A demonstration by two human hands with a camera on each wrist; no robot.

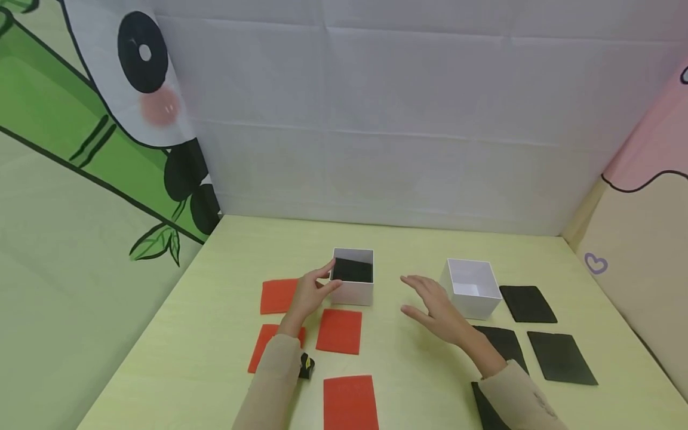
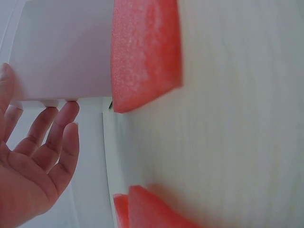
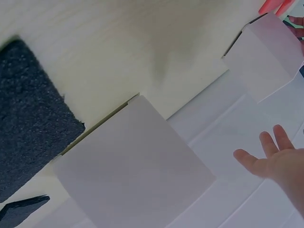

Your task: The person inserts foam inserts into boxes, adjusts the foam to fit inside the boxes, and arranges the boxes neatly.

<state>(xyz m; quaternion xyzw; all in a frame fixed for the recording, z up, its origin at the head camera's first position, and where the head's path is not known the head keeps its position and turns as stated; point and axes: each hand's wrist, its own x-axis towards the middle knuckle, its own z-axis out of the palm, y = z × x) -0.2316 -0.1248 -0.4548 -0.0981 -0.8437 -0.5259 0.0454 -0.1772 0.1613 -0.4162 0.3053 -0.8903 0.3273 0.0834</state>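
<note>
White lidless box on the left, call it left box, is where the action is: a black piece sits inside it, below the rim. Can't tell what's under it.

Left hand is on that box, thumb on the near wall, fingers against the left side; reads as a light corner grip. Right hand holds nothing, fingers and thumb apart, hovering over the table beside the right box.

Step in hand, my read: steadying or setting left box with its black contents. Next move probably calls for keeping that box level and either firming up the left grip or letting go cleanly. Right hand is free to assist.

Four red squares lie around left box, four black squares near right box; sleeves cover parts of some.

Labels: none. Visible box walls are plain, no brand. Backdrop has cartoon prints plus a purple heart. Zero readable text.
</note>
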